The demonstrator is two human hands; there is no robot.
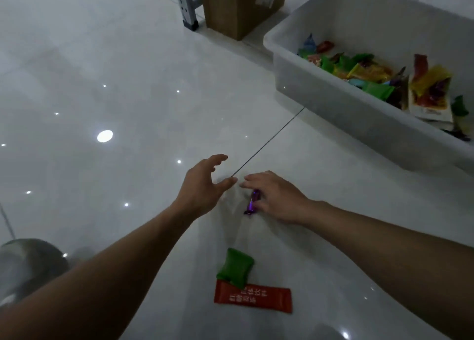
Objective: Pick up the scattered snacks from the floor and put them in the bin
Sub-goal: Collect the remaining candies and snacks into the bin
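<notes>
A small purple wrapped candy [251,203] lies on the white tiled floor, and my right hand [274,197] pinches it between thumb and fingers. My left hand [202,186] hovers just left of it with fingers spread and holds nothing. Nearer to me lie a green snack packet [235,267] and a red flat sachet [254,300], the green one overlapping the red one's upper edge. The white plastic bin [328,101] stands on the floor at the upper right and holds several colourful snack packets.
A brown cardboard box [238,6] and a grey metal stool leg [188,9] stand at the far top beside the bin. A grey rounded object [28,265] sits at the left edge. The glossy floor [102,96] reflects ceiling lights.
</notes>
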